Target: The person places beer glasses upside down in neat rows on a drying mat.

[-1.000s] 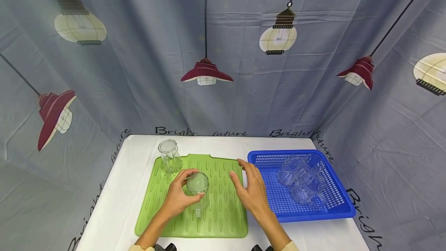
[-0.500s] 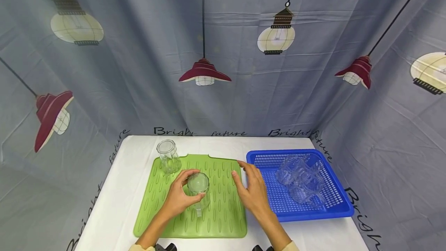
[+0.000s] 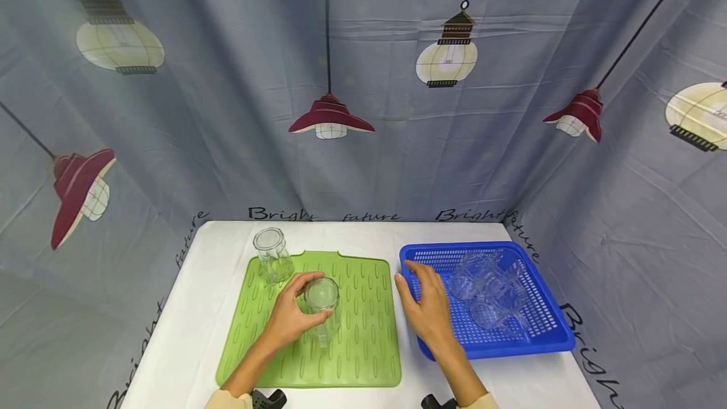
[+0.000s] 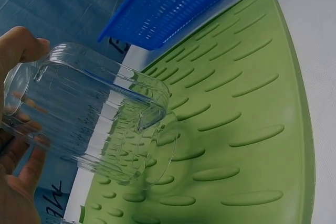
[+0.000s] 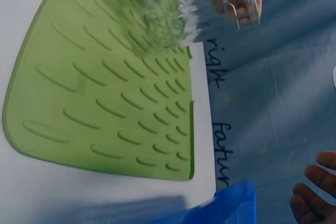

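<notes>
Thumb and fingers of my left hand (image 3: pixel 292 315) grip a clear glass mug (image 3: pixel 322 298) near its base, which faces up. Its handle shows along the side in the left wrist view, with the rim down at the green ribbed mat (image 3: pixel 363 352); I cannot tell whether the rim touches. Toward the mat's far left corner another clear glass (image 3: pixel 275 256) stands bottom up. My right hand (image 3: pixel 428 308), holding nothing, hovers at the left rim of a blue plastic basket (image 3: pixel 500 355), its fingers spread and slightly bent. Several clear glass mugs (image 3: pixel 490 292) lie in that basket.
A white table (image 3: pixel 363 232) carries the mat on the left and the basket on the right. Behind and beside it hangs a grey-blue curtain (image 3: pixel 238 144) printed with lamps and lettering.
My right hand has moved right, from the mat's right edge to the basket's left rim. The left hand stays on the mug, almost unmoved. The head view has shifted slightly.
</notes>
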Tool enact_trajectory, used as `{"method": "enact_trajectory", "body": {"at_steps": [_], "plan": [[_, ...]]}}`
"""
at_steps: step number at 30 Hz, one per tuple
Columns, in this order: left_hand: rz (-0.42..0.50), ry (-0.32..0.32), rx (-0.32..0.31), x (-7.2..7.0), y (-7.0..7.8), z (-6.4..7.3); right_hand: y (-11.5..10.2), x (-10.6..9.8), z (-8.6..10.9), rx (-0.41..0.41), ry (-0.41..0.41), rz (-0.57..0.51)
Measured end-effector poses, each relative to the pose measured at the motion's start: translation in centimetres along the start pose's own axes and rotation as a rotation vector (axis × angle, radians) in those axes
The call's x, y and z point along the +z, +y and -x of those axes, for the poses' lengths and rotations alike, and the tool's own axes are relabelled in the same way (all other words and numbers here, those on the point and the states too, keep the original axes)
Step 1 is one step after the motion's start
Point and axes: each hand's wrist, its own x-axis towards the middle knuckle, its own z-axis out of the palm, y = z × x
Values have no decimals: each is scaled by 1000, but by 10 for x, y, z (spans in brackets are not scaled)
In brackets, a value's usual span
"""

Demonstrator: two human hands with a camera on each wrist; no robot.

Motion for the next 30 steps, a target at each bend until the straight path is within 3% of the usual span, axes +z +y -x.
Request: {"method": "enact_trajectory", "body": {"at_steps": [4,13,19,30], "plan": [[0,-4,-9,-1,-1,-2,8,-6,-2,11,7,-4],[-41,3,62,-5,-3,-7,38,-27,-15,21,17,67],[-59,9,68,-5,-3,-13,63,-41,-24,20,46,97],[-55,4,90,-1,-4,-21,101,-52,-31,115,67,180]]}}
